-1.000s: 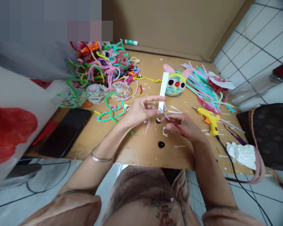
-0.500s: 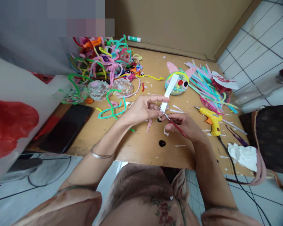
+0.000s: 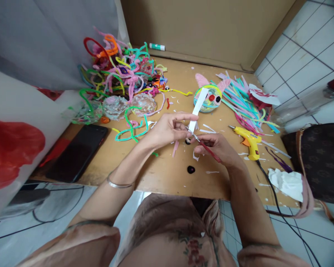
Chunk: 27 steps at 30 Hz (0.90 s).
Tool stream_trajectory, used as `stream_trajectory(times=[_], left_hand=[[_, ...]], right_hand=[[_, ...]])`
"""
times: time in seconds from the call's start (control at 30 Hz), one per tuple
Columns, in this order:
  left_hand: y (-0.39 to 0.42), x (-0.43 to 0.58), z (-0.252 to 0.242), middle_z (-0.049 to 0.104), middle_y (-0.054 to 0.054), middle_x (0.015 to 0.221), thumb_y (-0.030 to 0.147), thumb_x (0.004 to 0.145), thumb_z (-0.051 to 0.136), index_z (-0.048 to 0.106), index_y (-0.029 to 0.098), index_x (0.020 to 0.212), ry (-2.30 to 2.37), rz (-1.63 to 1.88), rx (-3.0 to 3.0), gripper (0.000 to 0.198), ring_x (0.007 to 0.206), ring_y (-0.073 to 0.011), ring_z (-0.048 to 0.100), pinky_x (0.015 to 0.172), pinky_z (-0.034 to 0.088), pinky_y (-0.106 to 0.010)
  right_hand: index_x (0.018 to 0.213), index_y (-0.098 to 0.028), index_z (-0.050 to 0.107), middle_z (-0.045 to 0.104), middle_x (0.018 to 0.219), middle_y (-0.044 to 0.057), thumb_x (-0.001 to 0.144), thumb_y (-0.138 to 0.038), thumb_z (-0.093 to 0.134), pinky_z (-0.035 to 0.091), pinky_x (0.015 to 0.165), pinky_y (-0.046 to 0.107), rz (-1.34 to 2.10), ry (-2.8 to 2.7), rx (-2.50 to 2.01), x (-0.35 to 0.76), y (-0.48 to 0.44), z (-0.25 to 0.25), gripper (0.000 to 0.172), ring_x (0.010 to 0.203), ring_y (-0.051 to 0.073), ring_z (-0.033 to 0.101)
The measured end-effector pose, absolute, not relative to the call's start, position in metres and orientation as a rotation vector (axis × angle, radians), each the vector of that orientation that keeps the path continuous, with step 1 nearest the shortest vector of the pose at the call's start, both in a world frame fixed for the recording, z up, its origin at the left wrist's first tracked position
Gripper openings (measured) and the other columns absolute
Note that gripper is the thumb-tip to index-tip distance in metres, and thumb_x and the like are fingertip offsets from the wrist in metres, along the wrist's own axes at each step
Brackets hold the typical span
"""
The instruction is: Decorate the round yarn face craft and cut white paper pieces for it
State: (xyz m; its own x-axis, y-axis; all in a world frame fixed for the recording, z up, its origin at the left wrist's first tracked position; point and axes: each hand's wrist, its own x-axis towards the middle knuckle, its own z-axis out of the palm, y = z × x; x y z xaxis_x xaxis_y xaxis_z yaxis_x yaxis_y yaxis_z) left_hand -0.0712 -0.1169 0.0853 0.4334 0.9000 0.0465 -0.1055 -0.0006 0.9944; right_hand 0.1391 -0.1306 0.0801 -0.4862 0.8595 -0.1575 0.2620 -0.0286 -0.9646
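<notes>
A strip of white paper (image 3: 199,104) stands up from the fingers of my left hand (image 3: 171,129), which is closed on its lower part. Red-handled scissors (image 3: 210,151) are gripped in my right hand (image 3: 218,148), their blades at the strip's lower end beside my left fingertips. Behind the strip sits a round colourful ball (image 3: 207,98) with pink ears, a red nose and a black eye; the paper hides part of it. Below my hands lies a small black disc (image 3: 190,169), with another dark round piece (image 3: 187,141) partly hidden under the scissors.
At the left are a tangled heap of pipe cleaners (image 3: 128,70), yarn balls (image 3: 143,104) and a black phone (image 3: 77,152). At the right lie loose pipe cleaners (image 3: 236,94), a yellow glue gun (image 3: 249,141) with its cord, crumpled tissue (image 3: 286,183) and a brown bag (image 3: 320,159).
Both hands, the strip and the scissors keep nearly the same position. The view has shifted slightly; the scissor blades look a little more closed at the paper.
</notes>
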Motion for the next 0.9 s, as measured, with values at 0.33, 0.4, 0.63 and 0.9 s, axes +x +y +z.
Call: stream_trajectory(times=[0.33,0.4,0.63,0.9], left_hand=[[-0.113,-0.071,0.085,0.073,-0.003,0.074,0.019,0.070,0.077,0.076,0.017,0.108,0.891,1.094,1.329,0.039,0.062,-0.0118,0.064,0.056,0.048,-0.022],[-0.111,-0.067,0.081,0.075,-0.004,0.082,0.022,0.068,0.079,0.077,0.016,0.097,0.898,1.212,1.294,0.029,0.071,-0.0132,0.068,0.065,0.053,-0.023],[-0.109,-0.051,0.067,0.072,-0.001,0.073,0.026,0.061,0.085,0.070,0.015,0.083,0.908,1.408,1.118,0.028,0.067,-0.0120,0.066,0.070,0.055,-0.026],[-0.114,-0.038,0.062,0.064,0.007,0.071,0.016,0.061,0.083,0.050,0.021,0.091,0.890,1.490,0.952,0.045,0.059,-0.0079,0.063,0.062,0.051,-0.022]], right_hand=[[0.080,-0.015,0.076,0.060,0.068,-0.001,0.058,-0.055,0.088,0.038,0.055,0.024,1.481,-1.681,-1.220,0.139,-0.132,0.083,0.047,0.057,0.009,0.047],[0.082,-0.015,0.076,0.059,0.069,-0.001,0.059,-0.056,0.087,0.038,0.055,0.024,1.468,-1.673,-1.220,0.138,-0.132,0.084,0.049,0.057,0.008,0.046],[0.086,-0.015,0.075,0.055,0.066,-0.002,0.060,-0.058,0.086,0.036,0.053,0.024,1.447,-1.640,-1.243,0.138,-0.133,0.083,0.051,0.057,0.009,0.042],[0.081,-0.017,0.073,0.050,0.062,-0.004,0.054,-0.059,0.089,0.032,0.049,0.023,1.430,-1.556,-1.230,0.135,-0.133,0.082,0.052,0.055,0.008,0.038]])
